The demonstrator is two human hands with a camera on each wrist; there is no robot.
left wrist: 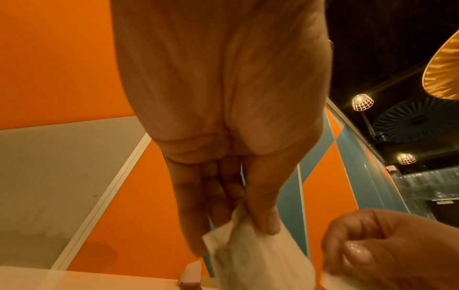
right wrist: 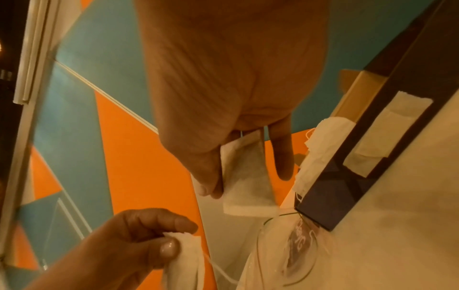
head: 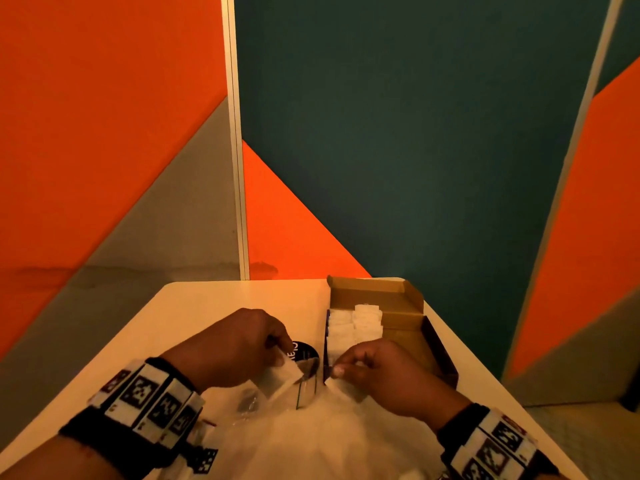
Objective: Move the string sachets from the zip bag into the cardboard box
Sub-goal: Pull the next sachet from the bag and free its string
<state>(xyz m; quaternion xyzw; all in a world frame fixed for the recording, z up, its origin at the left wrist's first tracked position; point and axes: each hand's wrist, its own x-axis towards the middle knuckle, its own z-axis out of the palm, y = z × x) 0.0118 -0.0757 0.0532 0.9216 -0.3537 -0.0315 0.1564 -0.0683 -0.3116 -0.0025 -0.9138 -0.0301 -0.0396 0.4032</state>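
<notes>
My left hand (head: 282, 355) pinches a white string sachet (head: 285, 372) between thumb and fingers just above the mouth of the clear zip bag (head: 308, 420). In the left wrist view the left hand (left wrist: 233, 235) holds that sachet (left wrist: 261, 257) by its top edge. My right hand (head: 341, 370) pinches a second sachet (head: 337, 381) next to the near left corner of the open cardboard box (head: 403, 322). In the right wrist view the right hand (right wrist: 246, 180) grips this sachet (right wrist: 248, 188). Several white sachets (head: 356, 323) lie inside the box.
The pale table (head: 214, 306) carries the bag and box, with the box at its far right corner. A black round label (head: 306, 349) shows on the bag. Orange and teal partition panels (head: 415, 133) close off the back and sides.
</notes>
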